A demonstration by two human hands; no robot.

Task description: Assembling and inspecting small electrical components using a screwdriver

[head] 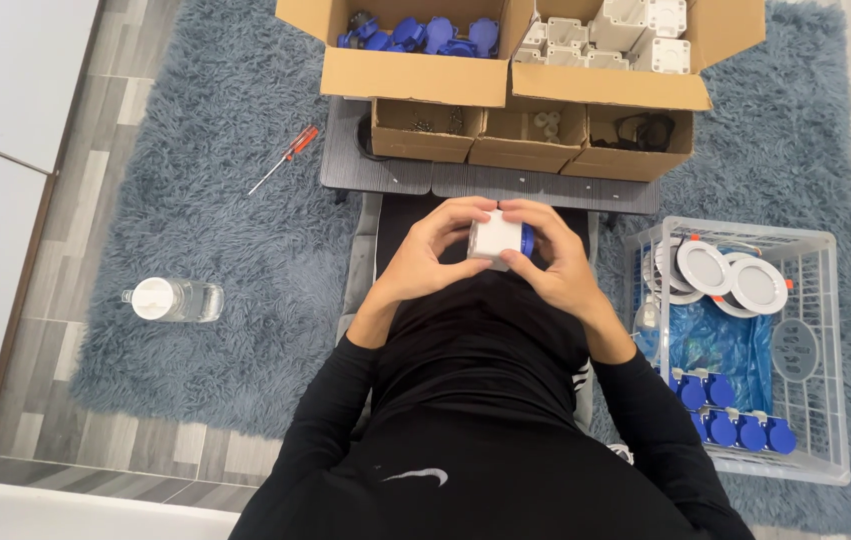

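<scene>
Holding a white box (494, 238) with a blue part (527, 240) on its right side, both hands closed round it over the lap. Left hand (435, 250) wrapped on left face, fingers curled over top edge; right hand (553, 262) cupping right side, thumb on the blue part. Looks like pressing the blue piece into the white housing: best kept square, thumbs pushing evenly, box braced against left palm, no twisting.

Around: two big cartons ahead, one with blue parts (425, 32), one with white boxes (610, 35). Three small cartons (530, 135) below on a grey board (490, 180), contents too small to tell. Red screwdriver (285, 158) on rug (215, 230), well left. Bottle (173, 299) lying on rug, left. White crate (825, 350) right, holding round white lamps (730, 275) and blue pieces (735, 428). Nothing blocking the hands; cartons near, within reach ahead.
</scene>
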